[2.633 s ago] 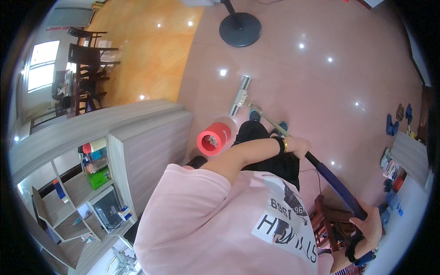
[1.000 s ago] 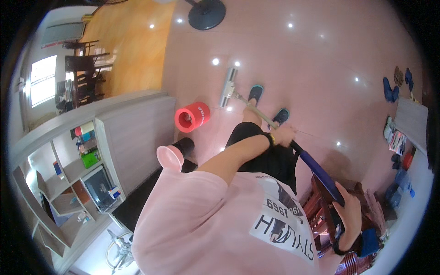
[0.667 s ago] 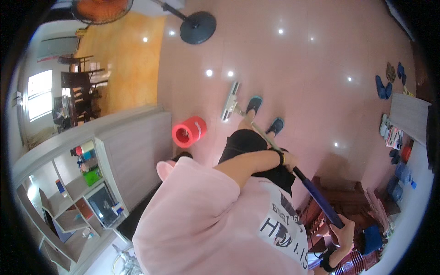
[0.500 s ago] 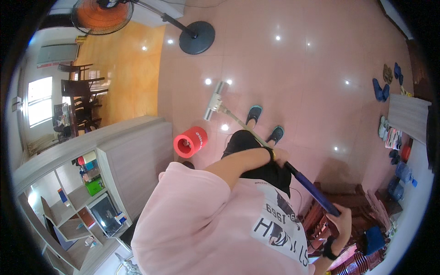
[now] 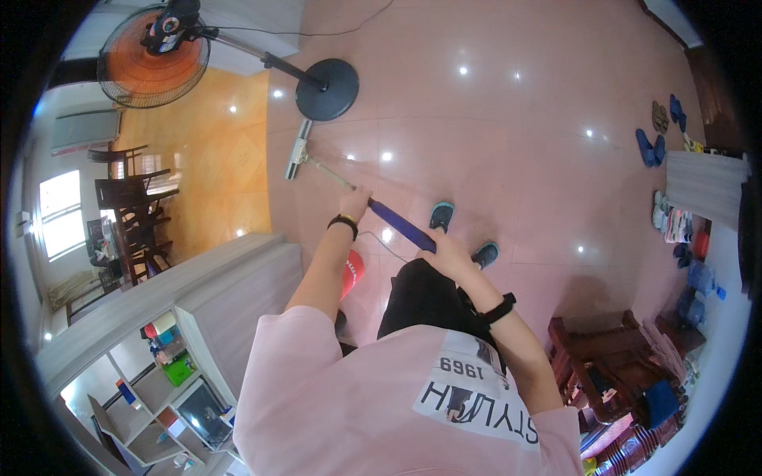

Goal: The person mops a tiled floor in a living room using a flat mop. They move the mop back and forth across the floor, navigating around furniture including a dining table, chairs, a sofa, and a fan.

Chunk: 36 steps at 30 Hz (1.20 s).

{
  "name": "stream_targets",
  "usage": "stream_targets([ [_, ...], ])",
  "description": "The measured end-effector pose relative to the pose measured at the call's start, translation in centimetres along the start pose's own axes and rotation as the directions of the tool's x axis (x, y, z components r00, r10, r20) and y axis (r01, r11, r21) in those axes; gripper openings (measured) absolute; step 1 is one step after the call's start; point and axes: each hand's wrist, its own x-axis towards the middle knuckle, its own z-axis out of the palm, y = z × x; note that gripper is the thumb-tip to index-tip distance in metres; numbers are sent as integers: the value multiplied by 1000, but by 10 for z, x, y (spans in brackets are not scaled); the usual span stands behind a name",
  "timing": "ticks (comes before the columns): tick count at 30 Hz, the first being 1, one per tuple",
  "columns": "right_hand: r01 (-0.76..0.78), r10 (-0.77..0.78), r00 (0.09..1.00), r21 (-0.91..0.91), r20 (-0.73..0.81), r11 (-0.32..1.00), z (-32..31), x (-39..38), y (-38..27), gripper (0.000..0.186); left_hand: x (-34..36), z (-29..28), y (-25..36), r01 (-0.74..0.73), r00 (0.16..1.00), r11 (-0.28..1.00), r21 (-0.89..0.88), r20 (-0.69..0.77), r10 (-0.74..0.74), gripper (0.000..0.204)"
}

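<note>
Head view, largest first. One pink tiled floor (image 5: 476, 174), glossy, with ceiling lights mirrored in it. One grey wood-grain cabinet (image 5: 242, 297), at left. One pedestal fan (image 5: 327, 90), orange-bladed, on a round black base. One long-handled mop (image 5: 403, 225), our piece in hand: purple grip, pale shaft, silver mop head (image 5: 298, 151) just beside the fan base; whether the two touch, we cannot tell. One red canister (image 5: 352, 275), partly behind the left forearm. Left hand (image 5: 357, 203): fingers closed around the handle at the grip's lower end. Right hand (image 5: 447, 254): fingers wrapped around its upper end. Progress: we judge the work under way, mop out and not yet put away; floor covered and floor left, we cannot tell.
</note>
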Motion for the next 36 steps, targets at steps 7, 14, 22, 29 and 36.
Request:
stream_targets([
  [7,-37,38,999,-60,11,997,-23,-6,-11,44,-21,4,52,142,936,917,-374,-251,-247,46],
  [14,-59,63,995,58,-75,997,-70,-62,9,40,-40,-31,127,84,973,961,-263,-189,-136,48],
  [22,-48,61,983,76,-173,996,-79,-248,121,42,-87,53,254,-425,879,905,-36,-254,403,32],
  [29,-299,337,920,195,-199,934,-45,-504,211,50,-152,167,439,-844,453,443,-303,41,891,27],
  [36,-702,746,644,256,-170,664,37,-756,234,41,-303,259,630,-896,-43,109,-431,328,944,17],
])
